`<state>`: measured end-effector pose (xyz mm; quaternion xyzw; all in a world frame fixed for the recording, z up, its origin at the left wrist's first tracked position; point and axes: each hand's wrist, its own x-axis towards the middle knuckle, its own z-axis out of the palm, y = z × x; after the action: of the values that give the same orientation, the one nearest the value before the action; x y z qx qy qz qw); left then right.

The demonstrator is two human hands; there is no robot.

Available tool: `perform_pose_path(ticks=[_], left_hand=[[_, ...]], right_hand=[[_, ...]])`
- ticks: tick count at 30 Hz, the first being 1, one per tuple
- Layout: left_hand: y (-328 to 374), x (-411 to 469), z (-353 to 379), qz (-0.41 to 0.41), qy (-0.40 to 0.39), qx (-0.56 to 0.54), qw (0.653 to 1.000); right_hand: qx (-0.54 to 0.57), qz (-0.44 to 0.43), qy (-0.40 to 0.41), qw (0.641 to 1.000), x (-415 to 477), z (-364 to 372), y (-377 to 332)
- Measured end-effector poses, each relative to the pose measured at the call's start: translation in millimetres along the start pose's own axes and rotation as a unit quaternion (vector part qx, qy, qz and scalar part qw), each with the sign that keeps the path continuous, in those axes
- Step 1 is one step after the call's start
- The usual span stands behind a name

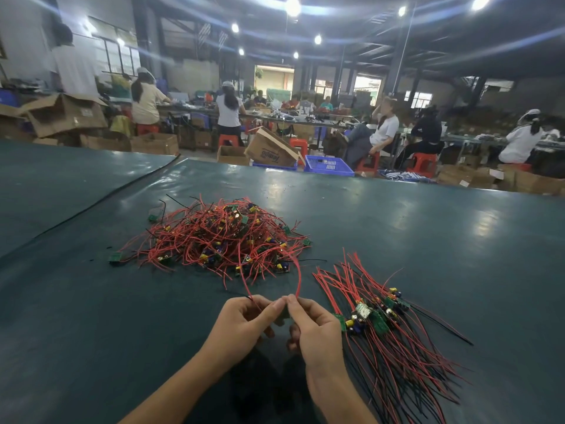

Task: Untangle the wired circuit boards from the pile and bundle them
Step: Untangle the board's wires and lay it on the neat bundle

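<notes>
— What sits lowest in the frame?
— The person's two hands, at bottom centre; the left hand point(244, 319) and the right hand point(315, 327) meet fingertip to fingertip above the dark green desk point(443, 240); each grip is narrow, thumb and forefinger pinching one of two red leads point(300, 280).
— Where do those leads run?
— Upward and away from the hands, into the near edge of the pile; something small and dark shows between the fingertips, but it cannot be made out.
— And beside the right hand?
— The sorted boards point(380, 322) lie at lower right, just beside that hand; their red and black wires are combed roughly parallel, fanning toward the bottom right corner.
— The pile itself?
— The tangled pile point(220, 237) is at centre, above the hands; red wires knotted round small green boards, with a few boards strayed to its left edge.
— Further off?
— A black cable point(107, 191) crosses the desk at upper left; beyond the far edge stand a blue crate point(328, 165), a tilted cardboard box point(270, 148) and red stools point(423, 163); seated workers point(386, 127) line long benches under bright ceiling lamps.
</notes>
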<state>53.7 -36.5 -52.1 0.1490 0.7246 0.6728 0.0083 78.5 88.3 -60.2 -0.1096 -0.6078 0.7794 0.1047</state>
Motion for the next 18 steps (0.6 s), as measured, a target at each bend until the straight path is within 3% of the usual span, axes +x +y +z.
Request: perform_pose_path(ticks=[6,12,18], left_hand=[[0.6,3.3,-3.0,0.021,0.015,0.020,0.999],[0.6,9.4,-14.5,0.018,0.034,0.017,0.999],[-2.9,4.7,-7.7,0.025,0.022,0.021,0.999]], right_hand=[[0.075,0.060,0.074,0.993,8.4,-4.2,-6.1],[0.191,0.054,0.158,0.967,25.0,-22.5,-23.8],[0.159,0.023,0.166,0.973,19.8,-23.0,-20.1]])
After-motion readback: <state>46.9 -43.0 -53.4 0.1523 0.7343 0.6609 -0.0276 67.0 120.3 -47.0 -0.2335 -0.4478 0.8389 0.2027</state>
